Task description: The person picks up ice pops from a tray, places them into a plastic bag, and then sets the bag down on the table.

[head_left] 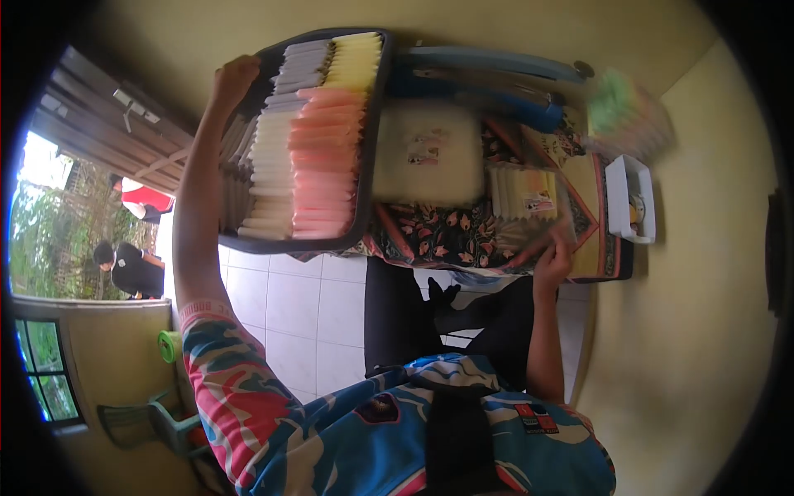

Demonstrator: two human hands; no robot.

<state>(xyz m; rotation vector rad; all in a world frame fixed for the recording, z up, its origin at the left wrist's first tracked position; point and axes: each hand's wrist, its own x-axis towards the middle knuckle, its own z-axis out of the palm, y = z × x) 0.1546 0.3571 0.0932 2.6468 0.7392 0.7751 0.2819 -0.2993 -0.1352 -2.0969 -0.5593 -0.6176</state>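
My left hand is closed at the far left rim of a dark plastic tub, apparently gripping it. The tub is tilted toward me and packed with rows of slim wrapped packets: pink, white, yellow and greyish. At the table's front edge, my right hand pinches the edge of a clear plastic bag. Pale packets and a printed label show in that bag. Between tub and bag lies a blurred, pale translucent container or pack with small printed pictures.
A patterned cloth covers the table. A white box stands at the right end, near a blurred stack of green and pink packets. Blue objects lie along the wall. Two people are outside at left; a green chair stands lower left.
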